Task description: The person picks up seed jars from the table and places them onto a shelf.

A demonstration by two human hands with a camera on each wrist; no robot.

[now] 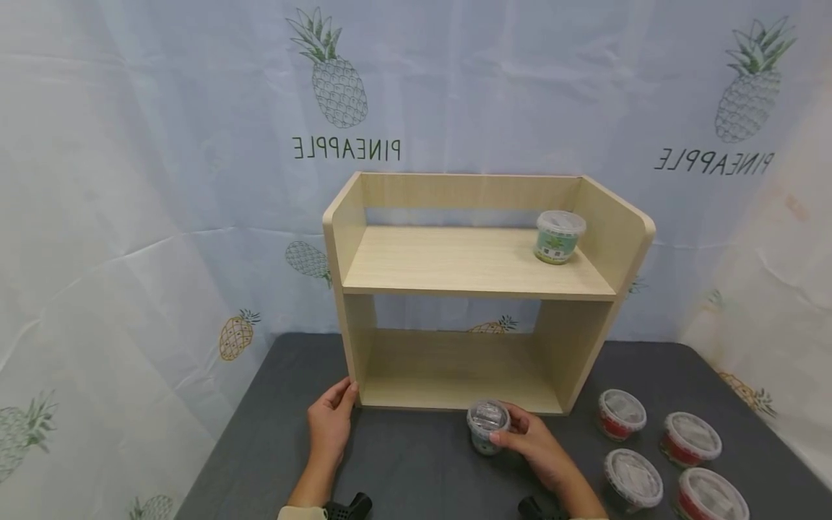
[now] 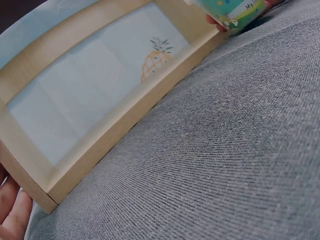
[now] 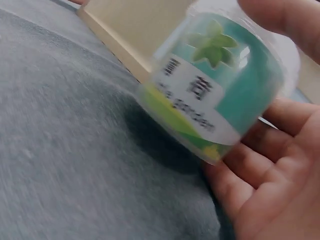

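While a pineapple-printed curtain (image 1: pixel 195 108) filled the background, we looked down on a dark table (image 1: pixel 266 448) and the pale two-tier shelf (image 1: pixel 442 260) standing on it. The left hand (image 1: pixel 330 422) rested its fingers against the shelf's left panel, low by the front corner, and we saw no grip there. The right hand (image 1: pixel 536 448) was clamped on a lidded cup (image 3: pixel 220 95), thumb on one side and fingers on the other, just in front of the shelf's lower edge; whether its base touched the table, we could not tell. Four other cups (image 1: pixel 691 453) sat farther right, and a green-labelled tub (image 1: pixel 557 245) stood at the upper tier's right end. We judged the held cup light, with a thin, smooth wall that hard squeezing might dent, so we favoured a gentle hold around the body, below the lid (image 1: pixel 487 413), which might pop loose if pushed.
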